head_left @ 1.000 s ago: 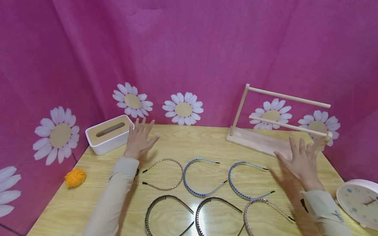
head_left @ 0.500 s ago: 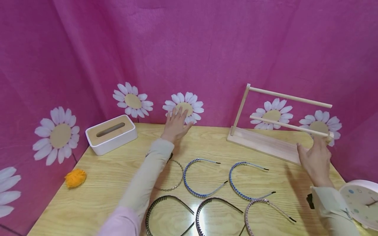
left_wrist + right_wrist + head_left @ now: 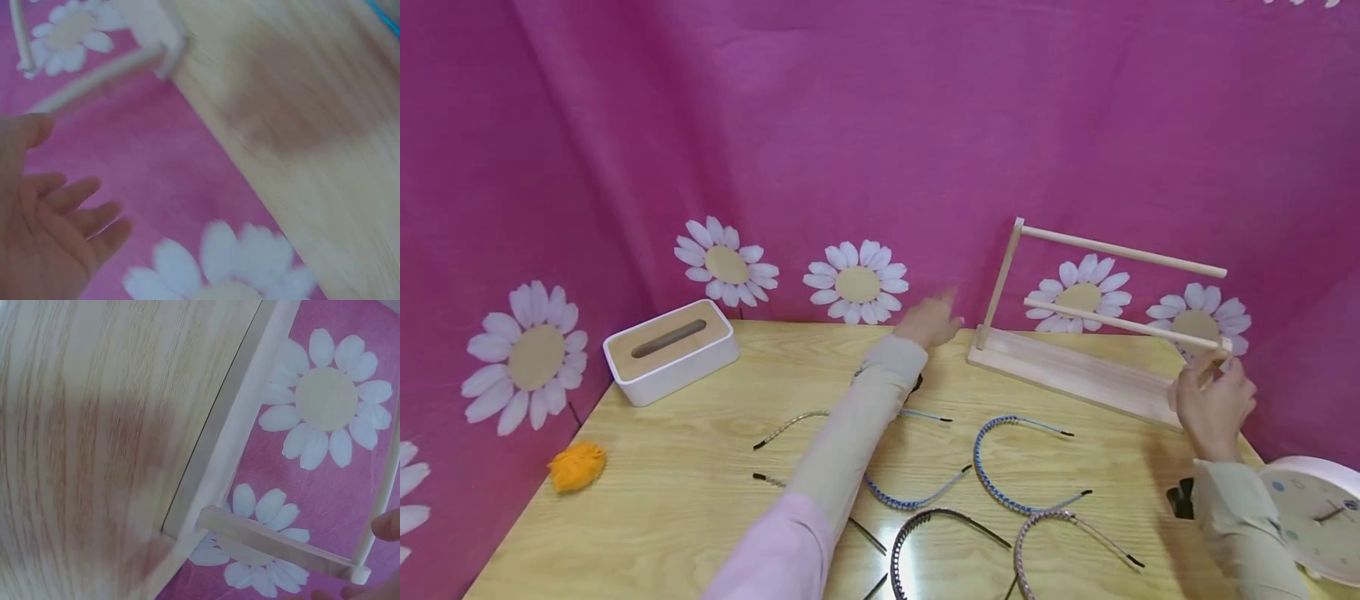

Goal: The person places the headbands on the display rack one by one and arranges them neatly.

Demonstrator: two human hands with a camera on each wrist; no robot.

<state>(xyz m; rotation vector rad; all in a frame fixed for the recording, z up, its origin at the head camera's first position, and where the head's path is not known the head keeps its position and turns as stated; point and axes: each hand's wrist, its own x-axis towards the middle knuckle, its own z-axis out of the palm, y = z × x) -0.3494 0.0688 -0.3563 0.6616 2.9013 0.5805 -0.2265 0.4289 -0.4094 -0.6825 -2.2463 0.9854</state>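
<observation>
A wooden rack (image 3: 1075,371) with two horizontal rods stands at the back right of the table. My right hand (image 3: 1213,408) is at its right end, fingers curled about the end of the lower rod (image 3: 1120,321). In the right wrist view the thumb (image 3: 389,525) lies against the rod, and other fingertips show only at the bottom edge. My left hand (image 3: 928,321) is in the air left of the rack, blurred, holding nothing. The left wrist view shows its fingers (image 3: 75,195) loosely bent and spread, apart from the rack.
Several headbands lie on the table, including a blue one (image 3: 979,462), a dark one (image 3: 897,557) and a pinkish one (image 3: 1021,550); my left arm covers some. At left are a white tissue box (image 3: 685,377) and an orange ball (image 3: 577,467). A round clock (image 3: 1311,521) stands right.
My left hand has swept right from beside the tissue box toward the rack. The right hand has gone from spread fingers to curling about the rack's right end. The view has shifted slightly.
</observation>
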